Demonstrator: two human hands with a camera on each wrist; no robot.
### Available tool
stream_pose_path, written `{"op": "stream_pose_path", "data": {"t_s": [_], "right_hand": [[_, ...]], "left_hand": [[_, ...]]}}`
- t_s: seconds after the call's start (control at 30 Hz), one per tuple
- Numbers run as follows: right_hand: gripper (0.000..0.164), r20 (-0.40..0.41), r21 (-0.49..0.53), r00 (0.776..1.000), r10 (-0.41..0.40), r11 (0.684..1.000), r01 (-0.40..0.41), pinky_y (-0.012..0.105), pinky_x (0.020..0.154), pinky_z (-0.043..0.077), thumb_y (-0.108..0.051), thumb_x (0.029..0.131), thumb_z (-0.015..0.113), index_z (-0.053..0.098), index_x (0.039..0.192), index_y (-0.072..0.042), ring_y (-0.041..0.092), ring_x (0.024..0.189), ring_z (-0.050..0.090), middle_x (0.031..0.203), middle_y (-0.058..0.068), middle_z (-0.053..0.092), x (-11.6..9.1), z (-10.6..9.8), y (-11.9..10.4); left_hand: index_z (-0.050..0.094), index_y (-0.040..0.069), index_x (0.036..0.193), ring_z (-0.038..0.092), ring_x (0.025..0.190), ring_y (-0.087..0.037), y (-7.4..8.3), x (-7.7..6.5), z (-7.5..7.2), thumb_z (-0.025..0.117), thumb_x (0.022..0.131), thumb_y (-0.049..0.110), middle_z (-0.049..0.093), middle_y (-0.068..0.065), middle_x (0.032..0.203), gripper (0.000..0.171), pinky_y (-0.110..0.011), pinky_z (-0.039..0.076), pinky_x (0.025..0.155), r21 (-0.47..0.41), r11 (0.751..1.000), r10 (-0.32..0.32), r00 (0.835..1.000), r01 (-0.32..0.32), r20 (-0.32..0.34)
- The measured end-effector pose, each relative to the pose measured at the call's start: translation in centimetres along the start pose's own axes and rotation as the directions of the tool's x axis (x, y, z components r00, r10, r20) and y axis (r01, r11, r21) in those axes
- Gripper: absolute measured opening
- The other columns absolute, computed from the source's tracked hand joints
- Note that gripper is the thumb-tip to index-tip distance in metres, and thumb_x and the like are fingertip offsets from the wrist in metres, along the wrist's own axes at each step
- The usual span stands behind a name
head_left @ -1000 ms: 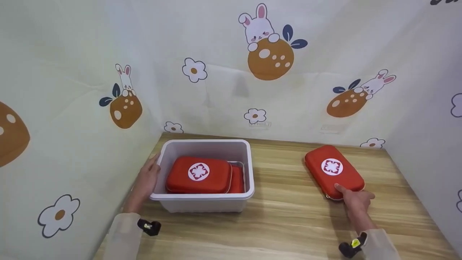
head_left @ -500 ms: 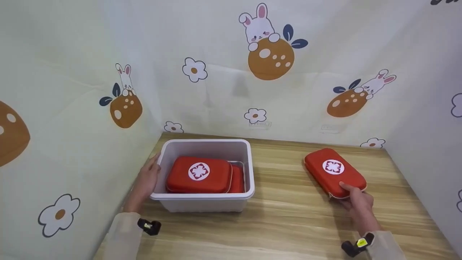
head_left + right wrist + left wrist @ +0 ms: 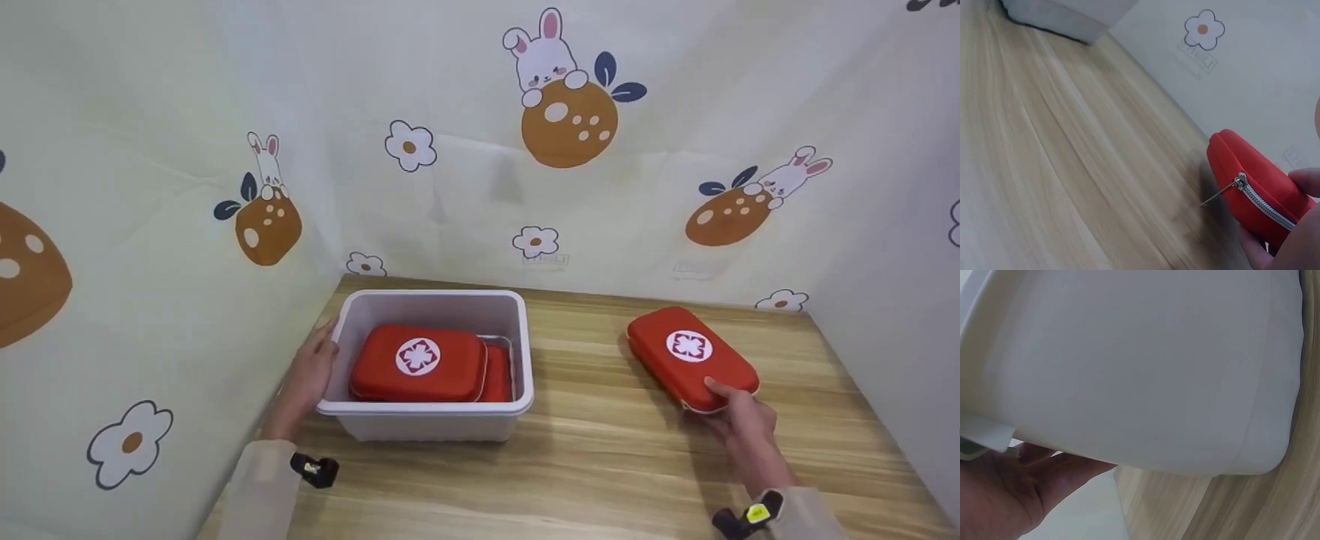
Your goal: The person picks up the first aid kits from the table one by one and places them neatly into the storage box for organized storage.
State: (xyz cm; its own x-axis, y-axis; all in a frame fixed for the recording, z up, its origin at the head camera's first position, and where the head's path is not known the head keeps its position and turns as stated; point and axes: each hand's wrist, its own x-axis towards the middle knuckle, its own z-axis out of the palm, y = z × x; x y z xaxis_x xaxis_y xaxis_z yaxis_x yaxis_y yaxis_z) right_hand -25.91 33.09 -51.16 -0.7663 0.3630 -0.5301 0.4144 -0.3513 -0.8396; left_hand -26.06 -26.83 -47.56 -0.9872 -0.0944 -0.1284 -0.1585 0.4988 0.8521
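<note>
My right hand (image 3: 750, 431) grips the near end of a red zippered first-aid case (image 3: 664, 352), thumb on top and fingers beneath. A white emblem marks its lid, and the right wrist view shows its zipper pull (image 3: 1240, 180) dangling and the case tilted over the table. To the left stands a whitish plastic bin (image 3: 427, 424) with another red first-aid case (image 3: 375, 367) lying in it, overlapping a further red case (image 3: 496, 375) that is partly hidden. Against the outside of the bin's left wall, below the rim, rests my left hand (image 3: 307, 375); the left wrist view shows its fingers (image 3: 1072, 475) along that side.
A wood-grain table (image 3: 577, 465) carries everything. Pale fabric walls (image 3: 465, 210) printed with rabbits and flowers close in the back and both sides; the left one rises close beside my left arm.
The right hand has raised the near end of the first-aid case and its fingers have slid underneath. The case has shifted slightly. My left hand and the bin have stayed in place.
</note>
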Motion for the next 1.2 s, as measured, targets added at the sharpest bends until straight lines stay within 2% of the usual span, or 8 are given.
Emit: {"op": "stream_pose_path", "data": {"t_s": [0.27, 0.47, 0.57, 0.63, 0.77, 0.83, 1.03, 1.2], "right_hand": [[0.097, 0.035, 0.144, 0.999, -0.017, 0.990, 0.011, 0.029, 0.117, 0.039, -0.023, 0.092, 0.072, 0.006, 0.163, -0.026, 0.014, 0.143, 0.035, 0.168, -0.006, 0.020, -1.0, 1.2, -0.9], [0.099, 0.109, 0.175, 0.994, 0.002, 0.984, -0.021, 0.027, 0.115, 0.040, -0.019, 0.090, 0.075, 0.007, 0.162, -0.028, 0.012, 0.141, 0.037, 0.167, -0.007, 0.021, -2.3, 1.9, -1.4], [0.098, 0.111, 0.142, 0.993, -0.042, 0.990, 0.026, 0.023, 0.109, 0.046, -0.019, 0.090, 0.075, 0.009, 0.163, -0.021, 0.008, 0.129, 0.050, 0.162, -0.003, 0.029, -3.0, 2.4, -1.4], [0.096, 0.099, 0.093, 0.992, -0.078, 0.993, 0.069, 0.021, 0.102, 0.051, -0.021, 0.090, 0.075, 0.012, 0.162, -0.017, 0.004, 0.114, 0.060, 0.154, 0.000, 0.040, -3.3, 2.7, -1.4], [0.091, 0.085, -0.002, 0.986, -0.140, 0.990, 0.141, 0.020, 0.089, 0.058, -0.026, 0.091, 0.074, 0.017, 0.160, -0.009, 0.001, 0.087, 0.070, 0.117, -0.007, 0.062, -4.1, 3.1, -1.6], [0.091, 0.108, -0.007, 0.981, -0.161, 0.987, 0.163, 0.021, 0.089, 0.059, -0.026, 0.091, 0.074, 0.017, 0.160, -0.007, 0.002, 0.085, 0.071, 0.111, -0.009, 0.062, -4.5, 3.4, -1.8], [0.092, 0.179, -0.039, 0.967, -0.181, 0.981, 0.191, 0.021, 0.091, 0.058, -0.029, 0.092, 0.072, 0.014, 0.160, -0.005, 0.004, 0.091, 0.069, 0.131, 0.000, 0.051, -5.8, 4.4, -2.2], [0.081, 0.254, -0.014, 0.946, -0.203, 0.977, 0.213, 0.022, 0.089, 0.059, -0.026, 0.096, 0.067, 0.020, 0.157, -0.002, 0.005, 0.091, 0.071, 0.106, -0.010, 0.063, -7.0, 5.1, -2.4]], "left_hand": [[0.020, 0.018, 0.161, 0.015, 0.156, -0.036, -0.5, 0.1, -0.1, 0.024, 0.106, 0.021, 0.018, -0.015, 0.168, 0.055, -0.054, 0.013, 0.127, 0.018, 0.999, 0.045, 0.998, -0.044, -0.054], [0.019, 0.021, 0.162, 0.015, 0.156, -0.036, -0.2, 0.0, -0.2, 0.024, 0.107, 0.025, 0.018, -0.014, 0.168, 0.055, -0.055, 0.013, 0.127, 0.030, 0.999, 0.034, 0.998, -0.032, -0.053], [0.019, 0.020, 0.162, 0.015, 0.156, -0.037, 0.0, -0.1, -0.2, 0.024, 0.107, 0.025, 0.018, -0.015, 0.168, 0.055, -0.056, 0.013, 0.127, 0.034, 0.999, 0.028, 0.998, -0.027, -0.048], [0.019, 0.020, 0.162, 0.015, 0.156, -0.038, 0.1, -0.1, -0.2, 0.024, 0.107, 0.025, 0.018, -0.015, 0.168, 0.055, -0.056, 0.014, 0.127, 0.032, 0.999, 0.021, 0.999, -0.020, -0.043], [0.019, 0.021, 0.162, 0.015, 0.156, -0.038, 0.2, -0.1, -0.1, 0.024, 0.107, 0.027, 0.018, -0.014, 0.168, 0.055, -0.056, 0.014, 0.127, 0.030, 0.999, 0.013, 0.999, -0.012, -0.043], [0.018, 0.022, 0.162, 0.014, 0.156, -0.037, 0.2, -0.1, 0.0, 0.023, 0.107, 0.028, 0.017, -0.014, 0.168, 0.055, -0.057, 0.014, 0.126, 0.030, 1.000, 0.007, 0.999, -0.006, -0.039], [0.017, 0.023, 0.162, 0.013, 0.156, -0.038, 0.0, -0.1, 0.1, 0.023, 0.107, 0.028, 0.017, -0.014, 0.169, 0.056, -0.057, 0.013, 0.126, 0.034, 0.999, 0.006, 0.999, -0.004, -0.037], [0.019, 0.020, 0.162, 0.016, 0.155, -0.038, -0.2, 0.0, 0.2, 0.024, 0.107, 0.027, 0.018, -0.016, 0.168, 0.055, -0.056, 0.014, 0.127, 0.024, 0.999, 0.039, 0.998, -0.037, -0.047]]}}
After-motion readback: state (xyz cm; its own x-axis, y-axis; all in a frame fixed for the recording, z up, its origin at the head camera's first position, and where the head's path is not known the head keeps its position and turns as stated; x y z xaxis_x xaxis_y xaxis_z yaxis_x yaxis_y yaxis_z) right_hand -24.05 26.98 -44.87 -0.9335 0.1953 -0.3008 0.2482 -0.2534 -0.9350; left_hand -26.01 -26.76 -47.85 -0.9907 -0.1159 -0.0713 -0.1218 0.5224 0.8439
